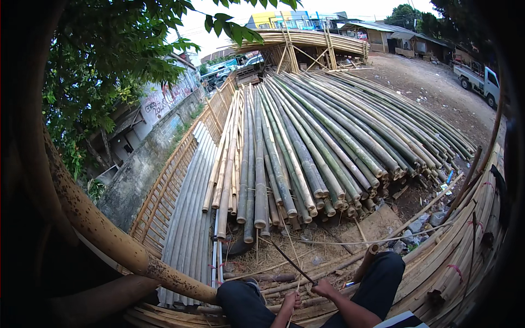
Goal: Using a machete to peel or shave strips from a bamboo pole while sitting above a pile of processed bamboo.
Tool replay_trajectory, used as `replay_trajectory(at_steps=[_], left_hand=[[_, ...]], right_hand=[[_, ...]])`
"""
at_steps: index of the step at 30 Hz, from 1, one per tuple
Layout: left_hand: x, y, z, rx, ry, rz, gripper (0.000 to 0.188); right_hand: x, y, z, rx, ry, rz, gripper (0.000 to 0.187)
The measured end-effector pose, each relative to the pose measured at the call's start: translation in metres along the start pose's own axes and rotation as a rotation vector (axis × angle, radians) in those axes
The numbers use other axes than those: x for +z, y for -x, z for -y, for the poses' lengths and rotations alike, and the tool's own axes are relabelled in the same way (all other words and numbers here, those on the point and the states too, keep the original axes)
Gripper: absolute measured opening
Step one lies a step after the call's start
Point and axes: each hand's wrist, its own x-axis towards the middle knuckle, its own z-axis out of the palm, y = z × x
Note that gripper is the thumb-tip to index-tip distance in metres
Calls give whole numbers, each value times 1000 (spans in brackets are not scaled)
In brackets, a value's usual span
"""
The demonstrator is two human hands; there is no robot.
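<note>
My right hand [324,288] is closed round the near end of a long, thin, dark blade [291,263], which looks like a machete. Its far end points up and to the left, toward the bamboo poles. Just left of it, my left hand [291,300] is closed on a thin, pale bamboo strip [298,284] that sticks out above and below the fist. Both hands are between my bent knees, close together but apart. A thick bamboo piece [366,263] leans against my right knee [385,273].
Ahead lies a big pile of bamboo poles [328,147], cut ends toward me. A thick spotted pole [109,229] crosses at left, beside corrugated sheets [186,224] and a bamboo fence [164,191]. Split bamboo bundles [459,257] curve round the right. A pickup [478,82] stands far right.
</note>
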Motion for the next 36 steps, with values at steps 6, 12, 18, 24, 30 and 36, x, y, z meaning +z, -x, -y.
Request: replay_trajectory(at_steps=[6, 12, 18, 24, 30, 36], left_hand=[[33, 35, -6, 48, -305, -228, 19], [12, 29, -24, 61, -143, -22, 20], [13, 12, -10, -20, -97, -41, 21], [37, 68, -16, 122, -214, -42, 27], [32, 68, -58, 11, 112, 150, 25], [52, 59, -55, 1, 57, 73, 25]], right_hand=[[10, 3, 13, -182, 326, -19, 44], [-22, -10, -19, 227, -15, -254, 42], [-9, 14, 27, -44, 45, -169, 39], [-7, 8, -7, 74, 7, -189, 43], [-6, -13, -33, 251, -227, -353, 30], [-11, 6, 34, -222, 3, -229, 30]])
